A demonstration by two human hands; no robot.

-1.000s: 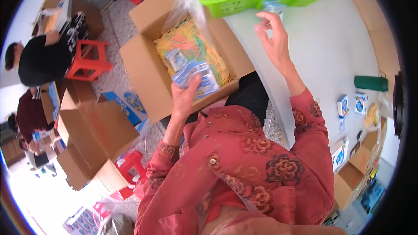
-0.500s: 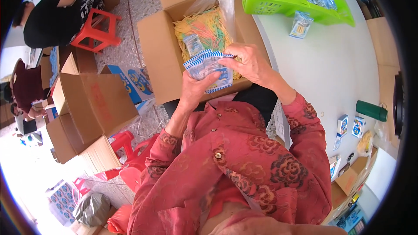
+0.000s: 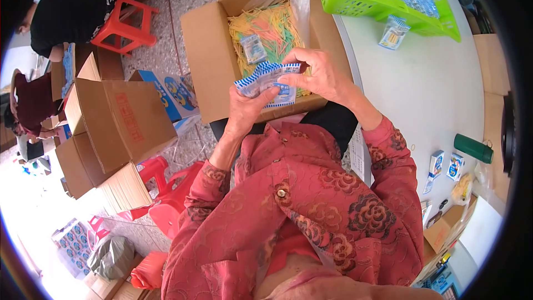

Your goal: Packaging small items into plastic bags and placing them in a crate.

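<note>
Two hands meet over the open cardboard box (image 3: 208, 55) of yellow sticks. The left hand (image 3: 247, 108) props a fanned stack of blue-striped packets (image 3: 266, 80) from below, thumb pressed on its face, while the right hand (image 3: 319, 75) pinches its upper edge, seemingly to square it. Farther right, a green basket (image 3: 361, 3) sits on the white desk (image 3: 438, 94).
</note>
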